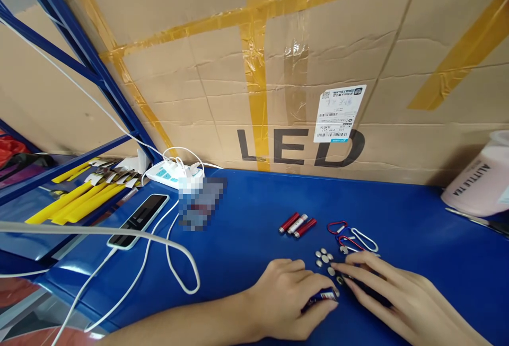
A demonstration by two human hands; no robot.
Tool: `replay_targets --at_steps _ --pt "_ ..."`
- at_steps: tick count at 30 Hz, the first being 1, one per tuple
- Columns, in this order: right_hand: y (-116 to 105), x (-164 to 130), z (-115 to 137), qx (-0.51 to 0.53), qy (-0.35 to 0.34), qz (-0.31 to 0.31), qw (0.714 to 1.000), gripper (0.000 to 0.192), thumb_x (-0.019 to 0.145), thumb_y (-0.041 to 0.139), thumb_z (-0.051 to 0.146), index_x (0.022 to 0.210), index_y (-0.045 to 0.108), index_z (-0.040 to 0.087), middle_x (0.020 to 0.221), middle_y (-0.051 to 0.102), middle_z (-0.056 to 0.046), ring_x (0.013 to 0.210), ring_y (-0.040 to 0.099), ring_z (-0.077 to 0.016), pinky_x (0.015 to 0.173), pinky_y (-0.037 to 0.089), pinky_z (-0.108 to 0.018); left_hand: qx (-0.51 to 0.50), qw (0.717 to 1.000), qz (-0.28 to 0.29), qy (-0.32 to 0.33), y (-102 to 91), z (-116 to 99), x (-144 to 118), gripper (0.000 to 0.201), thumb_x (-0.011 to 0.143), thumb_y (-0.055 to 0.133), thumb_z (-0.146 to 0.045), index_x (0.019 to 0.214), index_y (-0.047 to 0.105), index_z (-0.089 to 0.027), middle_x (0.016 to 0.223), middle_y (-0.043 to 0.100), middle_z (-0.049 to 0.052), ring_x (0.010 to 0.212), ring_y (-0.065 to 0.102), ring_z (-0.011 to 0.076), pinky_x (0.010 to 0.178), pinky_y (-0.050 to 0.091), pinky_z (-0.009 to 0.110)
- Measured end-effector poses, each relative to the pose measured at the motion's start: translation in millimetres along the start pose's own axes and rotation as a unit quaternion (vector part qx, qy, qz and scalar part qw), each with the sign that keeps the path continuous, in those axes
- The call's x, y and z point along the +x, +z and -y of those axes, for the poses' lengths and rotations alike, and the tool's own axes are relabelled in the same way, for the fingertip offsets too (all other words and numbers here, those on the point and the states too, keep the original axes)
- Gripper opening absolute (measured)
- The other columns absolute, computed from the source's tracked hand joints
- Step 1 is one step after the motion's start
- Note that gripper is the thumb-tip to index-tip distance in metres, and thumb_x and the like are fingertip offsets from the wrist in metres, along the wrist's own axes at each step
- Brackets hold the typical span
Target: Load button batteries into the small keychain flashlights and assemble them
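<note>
One large cardboard carton [222, 97] stands behind the blue tabletop [246, 203], which serves as the work surface. The left hand [286, 298] is closed around a blue cylinder [323, 296], its end exposed toward the right hand [401, 293]. The right hand is partly curled, fingertips narrowly parted beside the loose discs; a dark item [371, 289] lies beneath it, and whether it is gripped cannot be told. Several carabiner clips [365, 240] lie just beyond the right fingers. Three slim tubes [297, 224], two red and one whitish, lie side by side farther left. Smallest are the silver discs [325, 258], clustered between the hands and the tubes. Step in hand, as judged: steadying the cylinder while sorting small parts. Taking up one disc would call for a precise fingertip pinch, the cylinder held steady.
</note>
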State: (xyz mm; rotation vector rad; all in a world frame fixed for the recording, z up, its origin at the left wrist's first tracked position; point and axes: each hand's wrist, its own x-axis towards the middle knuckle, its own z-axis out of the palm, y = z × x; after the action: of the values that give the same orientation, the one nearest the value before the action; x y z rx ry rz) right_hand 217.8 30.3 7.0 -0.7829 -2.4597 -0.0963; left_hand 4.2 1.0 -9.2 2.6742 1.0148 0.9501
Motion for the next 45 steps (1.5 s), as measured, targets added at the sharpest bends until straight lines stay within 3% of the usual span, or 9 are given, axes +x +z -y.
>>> replay_targets --at_steps 8,16,26,32,39,45 --pt "0.2 -0.5 -4.7 -0.009 -0.002 -0.017 1.000 0.041 0.097 0.029 0.022 0.102 0.069 0.018 0.092 0.071 -0.007 0.067 0.071 -0.0130 0.060 0.057 -0.014 -0.017 1.000 -0.019 0.002 0.0 0.1 0.6 0.025 0.094 0.040 -0.030 0.088 0.060 -0.017 0.065 0.068 -0.001 0.051 0.056 0.0119 0.052 0.040 0.023" --pt "-1.6 3.0 -0.8 -0.003 -0.015 -0.020 1.000 0.045 0.098 0.025 0.022 0.093 0.070 0.019 0.088 0.072 -0.005 0.066 0.071 -0.0114 0.059 0.056 -0.012 -0.016 1.000 0.001 -0.008 -2.1 -1.2 -0.1 0.029 0.096 0.036 -0.033 0.090 0.060 -0.017 0.066 0.069 -0.001 0.054 0.061 0.0123 0.053 0.041 0.024" --pt "-3.5 2.2 2.6 0.030 -0.041 -0.072 0.996 0.037 0.098 0.033 0.022 0.089 0.069 0.020 0.082 0.073 -0.002 0.074 0.071 -0.0100 0.067 0.056 -0.011 -0.027 0.999 0.028 -0.015 -3.4 -0.7 -0.2 0.027 0.096 0.035 -0.031 0.093 0.058 -0.017 0.068 0.069 0.000 0.057 0.066 0.0131 0.052 0.042 0.022" --pt "7.7 -8.6 4.3 0.091 -0.006 -0.067 0.994 0.025 0.097 0.041 0.025 0.090 0.066 0.021 0.084 0.071 -0.001 0.076 0.069 -0.0118 0.069 0.056 -0.018 -0.032 0.998 0.047 -0.024 -3.0 1.2 -2.4 0.026 0.098 0.032 -0.032 0.098 0.053 -0.017 0.075 0.070 0.000 0.061 0.068 0.0146 0.057 0.046 0.022" --pt "11.5 -15.0 5.1 0.107 -0.022 -0.096 0.989 0.019 0.094 0.047 0.020 0.093 0.067 0.022 0.085 0.072 -0.002 0.076 0.069 -0.0132 0.065 0.055 -0.022 -0.007 0.999 0.042 -0.010 -2.1 1.2 -2.1 0.028 0.099 0.027 -0.035 0.097 0.049 -0.018 0.072 0.069 -0.002 0.055 0.066 0.0142 0.051 0.041 0.024" --pt "2.1 -2.2 15.5 0.179 0.046 -0.127 0.975 0.015 0.090 0.053 0.020 0.086 0.068 0.022 0.079 0.072 -0.001 0.072 0.069 -0.0128 0.065 0.056 -0.018 0.026 0.999 0.040 -0.019 -2.9 0.3 -2.5 0.037 0.101 0.020 -0.040 0.097 0.050 -0.018 0.070 0.068 -0.002 0.056 0.064 0.0151 0.054 0.042 0.026"
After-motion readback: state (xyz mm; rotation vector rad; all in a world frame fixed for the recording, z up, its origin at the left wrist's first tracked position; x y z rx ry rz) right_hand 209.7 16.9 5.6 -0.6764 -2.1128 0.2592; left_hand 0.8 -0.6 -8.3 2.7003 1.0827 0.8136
